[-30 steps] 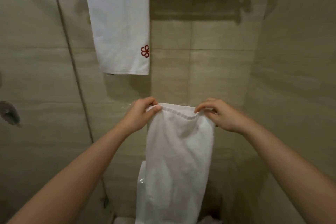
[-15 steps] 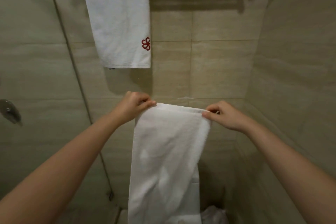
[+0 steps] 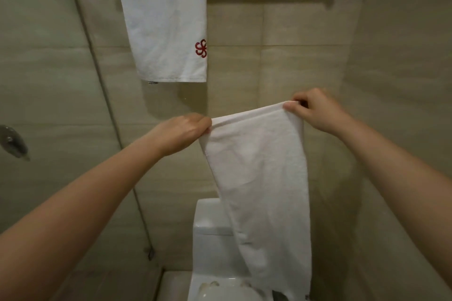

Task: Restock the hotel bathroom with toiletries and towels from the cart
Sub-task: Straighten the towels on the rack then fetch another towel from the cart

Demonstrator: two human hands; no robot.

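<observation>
**Towel held up by both top corners over the toilet**

The person's left hand (image 3: 182, 133) pinches the upper left corner of the white towel (image 3: 259, 178), with its fingers curled over the edge. The right hand (image 3: 315, 110) pinches the upper right corner between thumb and fingers and is held higher, so the top edge slopes up to the right. The towel hangs in front of the tiled wall (image 3: 293, 68), its lower end falling across the toilet tank (image 3: 210, 227). Higher on the left, a second towel (image 3: 166, 19) with a red flower emblem (image 3: 201, 48) hangs against the wall. A glass panel (image 3: 49, 80) stands at the left, and a metal fitting (image 3: 12, 142) shows at the far left edge.
</observation>
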